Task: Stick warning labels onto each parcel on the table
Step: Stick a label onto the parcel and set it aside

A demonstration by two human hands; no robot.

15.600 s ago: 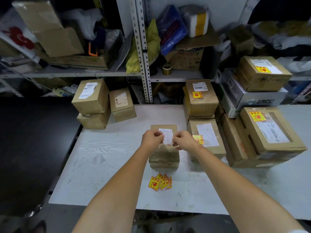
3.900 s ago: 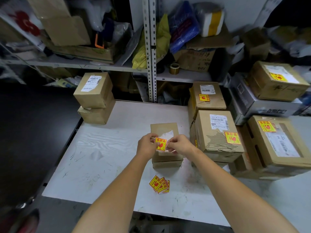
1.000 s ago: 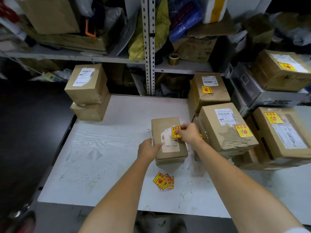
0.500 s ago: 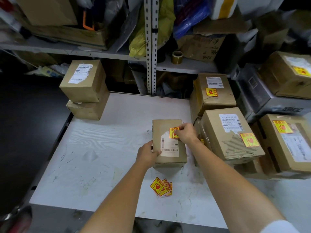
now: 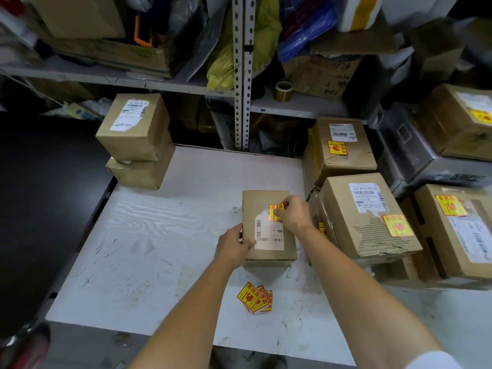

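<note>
Pinching a red-and-yellow warning label (image 5: 274,210) with the curled fingertips of the right hand (image 5: 292,215), against the top of a small brown parcel (image 5: 262,201) at centre frame, just above its white shipping label (image 5: 269,237). Gripping the parcel's left edge with the left hand (image 5: 233,247), thumb laid on top. Parcel flat on a scuffed white table (image 5: 159,235). Fanned below centre, near the table's front edge: a stack of spare labels (image 5: 255,298). Stacked at right: larger boxes (image 5: 343,209) bearing the same sticker. Stacked at upper left: two brown boxes (image 5: 138,145), one atop the other.
</note>
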